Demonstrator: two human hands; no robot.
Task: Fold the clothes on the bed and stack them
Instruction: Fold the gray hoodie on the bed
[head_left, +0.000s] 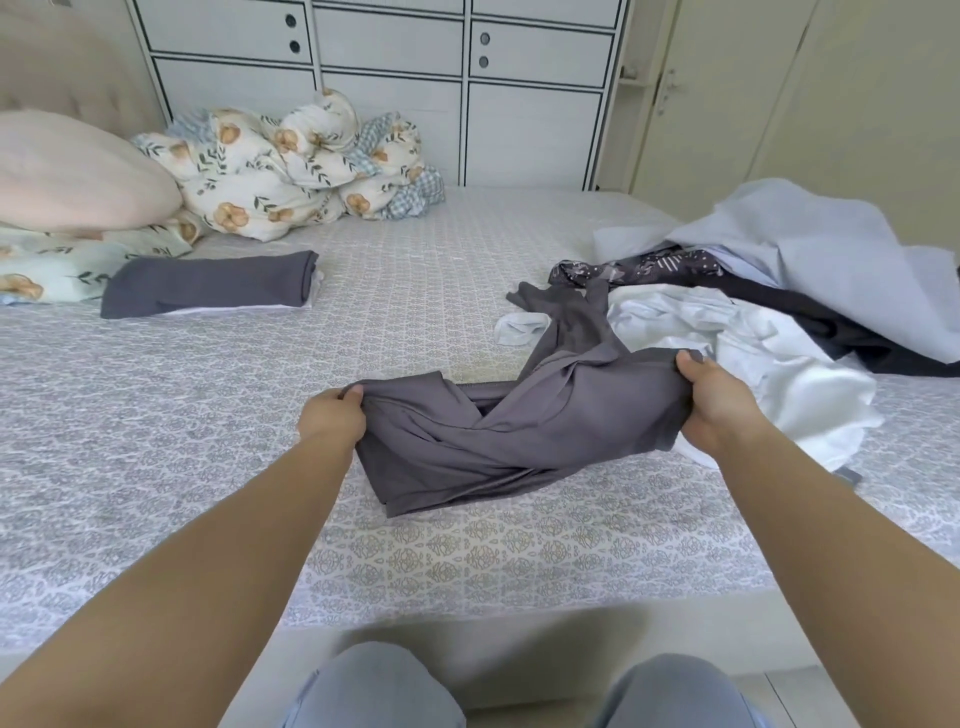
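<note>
Head view, step: left hand (332, 418) and right hand (714, 402) each grip the twisted grey garment (519, 436) by an edge.
Next: untwist, flatten between hands.

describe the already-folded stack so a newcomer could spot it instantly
On the grey patterned bedspread, look far left, just below the pale pink pillow. There sits the flat folded stack: a dark grey garment on top of a white one. Unlike the rumpled clothes heap at right, it is neat and rectangular.

One folded stack (208, 285) left of the grey garment (519, 431), one unfolded heap (753, 312) to its right, two hands, one pillow (72, 176).
</note>
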